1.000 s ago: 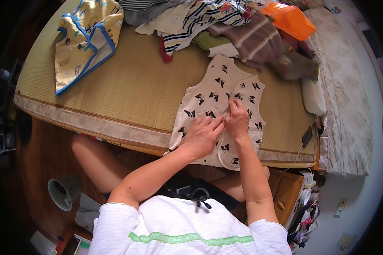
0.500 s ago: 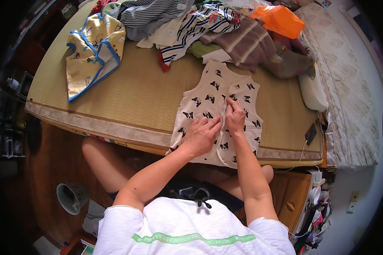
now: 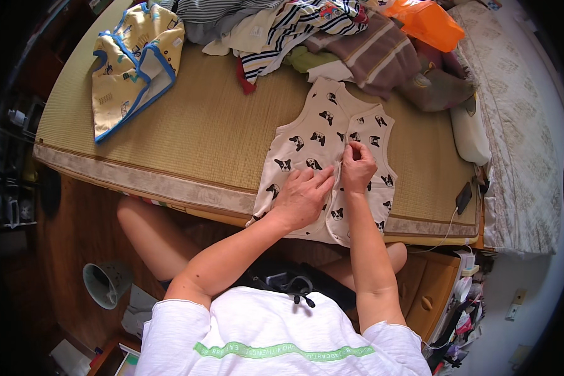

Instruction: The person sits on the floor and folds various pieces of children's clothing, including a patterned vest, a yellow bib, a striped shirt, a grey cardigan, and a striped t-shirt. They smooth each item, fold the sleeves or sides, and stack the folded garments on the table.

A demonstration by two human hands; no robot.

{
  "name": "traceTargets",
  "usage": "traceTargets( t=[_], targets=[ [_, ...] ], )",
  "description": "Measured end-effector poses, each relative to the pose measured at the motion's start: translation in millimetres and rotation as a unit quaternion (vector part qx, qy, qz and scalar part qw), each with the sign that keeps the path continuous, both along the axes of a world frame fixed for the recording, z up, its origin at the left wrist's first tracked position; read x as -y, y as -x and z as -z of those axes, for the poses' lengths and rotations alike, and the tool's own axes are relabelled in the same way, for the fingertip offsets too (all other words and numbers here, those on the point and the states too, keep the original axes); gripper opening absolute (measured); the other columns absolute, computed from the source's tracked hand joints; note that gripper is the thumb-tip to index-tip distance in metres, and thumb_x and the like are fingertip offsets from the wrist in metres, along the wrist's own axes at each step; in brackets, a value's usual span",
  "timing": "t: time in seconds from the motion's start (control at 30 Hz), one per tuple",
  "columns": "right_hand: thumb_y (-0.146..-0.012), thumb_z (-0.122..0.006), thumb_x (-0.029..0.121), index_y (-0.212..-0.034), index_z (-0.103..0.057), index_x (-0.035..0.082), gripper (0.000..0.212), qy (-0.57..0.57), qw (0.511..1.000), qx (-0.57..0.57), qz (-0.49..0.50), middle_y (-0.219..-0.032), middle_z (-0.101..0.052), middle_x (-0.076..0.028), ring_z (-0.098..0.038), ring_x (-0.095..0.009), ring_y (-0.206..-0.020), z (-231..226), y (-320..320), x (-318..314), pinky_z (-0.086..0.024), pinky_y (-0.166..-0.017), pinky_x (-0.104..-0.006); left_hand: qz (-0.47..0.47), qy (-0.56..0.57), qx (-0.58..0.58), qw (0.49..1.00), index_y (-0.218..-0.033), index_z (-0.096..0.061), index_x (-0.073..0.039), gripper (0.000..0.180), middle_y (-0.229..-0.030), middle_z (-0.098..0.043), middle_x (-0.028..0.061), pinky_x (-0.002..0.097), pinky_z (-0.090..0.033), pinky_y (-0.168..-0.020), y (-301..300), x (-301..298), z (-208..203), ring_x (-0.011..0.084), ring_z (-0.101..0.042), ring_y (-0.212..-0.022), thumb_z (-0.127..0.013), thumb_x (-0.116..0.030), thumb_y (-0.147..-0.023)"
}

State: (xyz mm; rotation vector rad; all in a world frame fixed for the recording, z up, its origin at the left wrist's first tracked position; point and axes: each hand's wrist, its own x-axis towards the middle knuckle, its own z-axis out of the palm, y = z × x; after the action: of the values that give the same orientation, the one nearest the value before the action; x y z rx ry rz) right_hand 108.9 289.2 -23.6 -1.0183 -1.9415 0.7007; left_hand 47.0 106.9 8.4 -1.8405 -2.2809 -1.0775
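Observation:
A cream sleeveless vest (image 3: 294,153) with black-and-white dog heads lies front up on the mat, its neck pointing away from me. My left hand (image 3: 304,199) rests on its left front panel, fingers stretched out, with the fingertips at the middle opening. Just to the right, my right hand (image 3: 359,169) is closed in a pinch at the front edge of the vest, thumb and forefinger together. The pinched bit of edge is mostly hidden by the fingers. The lower hem reaches the near edge of the bed.
A yellow vest with blue trim (image 3: 128,78) lies at the far left of the woven mat (image 3: 213,125). Behind are striped clothes (image 3: 282,44), a brown blanket (image 3: 376,56) and an orange plastic bag (image 3: 429,25). A phone (image 3: 463,198) on a cable lies right; a bin (image 3: 103,285) stands lower left.
My right hand has lifted slightly away from the opening, still pinching. My left hand stays flat on the vest. The whole view has shifted a little.

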Motion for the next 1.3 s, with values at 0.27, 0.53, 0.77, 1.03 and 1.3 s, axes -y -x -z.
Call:
traceTargets(
  t=[0.27, 0.53, 0.77, 1.03, 1.3],
  targets=[
    [-0.079, -0.070, 0.000, -0.090, -0.073, 0.004, 0.011, -0.116, 0.991, 0.061, -0.040, -0.079, -0.066, -0.009, -0.065, -0.024, -0.067, -9, 2, 4, -0.052, -0.062, -0.0343, 0.001, 0.007, 0.009, 1.000, -0.124, -0.065, -0.009, 0.043, -0.141, -0.058, 0.0019, 0.0401, -0.044, -0.087, 2, 0, 0, 0.0221, -0.056, -0.099, -0.065, -0.013, -0.082],
    [-0.080, -0.070, 0.005, -0.094, -0.071, 0.005, 0.014, -0.204, 0.956, 0.192, -0.091, -0.095, -0.069, -0.010, -0.068, -0.031, -0.082, -22, -1, 6, -0.056, -0.072, -0.0405, 0.002, 0.015, 0.009, 1.000, -0.126, -0.066, -0.008, 0.043, -0.141, -0.059, 0.0036, 0.0398, -0.043, -0.090, 1, 0, 1, 0.0231, -0.057, -0.100, -0.064, -0.014, -0.083],
    [-0.086, -0.063, 0.006, -0.094, -0.068, 0.002, 0.010, -0.220, 0.925, 0.277, -0.139, -0.102, -0.070, -0.013, -0.068, -0.035, -0.091, -35, -2, 8, -0.056, -0.079, -0.0427, 0.003, 0.017, 0.001, 1.000, -0.124, -0.067, -0.009, 0.043, -0.140, -0.060, 0.0041, 0.0407, -0.044, -0.090, 0, -1, 1, 0.0241, -0.057, -0.102, -0.064, -0.013, -0.082],
    [-0.090, -0.068, 0.029, -0.139, -0.058, 0.004, 0.055, -0.187, 0.953, 0.207, -0.120, -0.145, -0.053, -0.017, -0.048, -0.035, -0.134, -58, -94, 17, -0.035, -0.112, -0.0496, 0.046, 0.070, 0.093, 0.992, -0.128, -0.063, -0.004, 0.042, -0.139, -0.060, 0.0093, 0.0461, -0.040, -0.109, 15, -1, -27, 0.0308, -0.055, -0.122, -0.063, -0.014, -0.087],
    [-0.087, -0.063, 0.062, -0.154, -0.043, 0.018, 0.083, -0.117, 0.918, 0.352, -0.140, -0.163, -0.033, -0.010, -0.022, -0.034, -0.153, -37, -165, 44, -0.015, -0.120, -0.0601, 0.087, 0.175, -0.104, 0.975, -0.152, -0.037, -0.001, 0.070, -0.163, -0.033, 0.0124, 0.0479, -0.018, -0.124, 6, -14, -19, 0.0295, -0.025, -0.153, -0.058, -0.040, -0.097]
  ],
)
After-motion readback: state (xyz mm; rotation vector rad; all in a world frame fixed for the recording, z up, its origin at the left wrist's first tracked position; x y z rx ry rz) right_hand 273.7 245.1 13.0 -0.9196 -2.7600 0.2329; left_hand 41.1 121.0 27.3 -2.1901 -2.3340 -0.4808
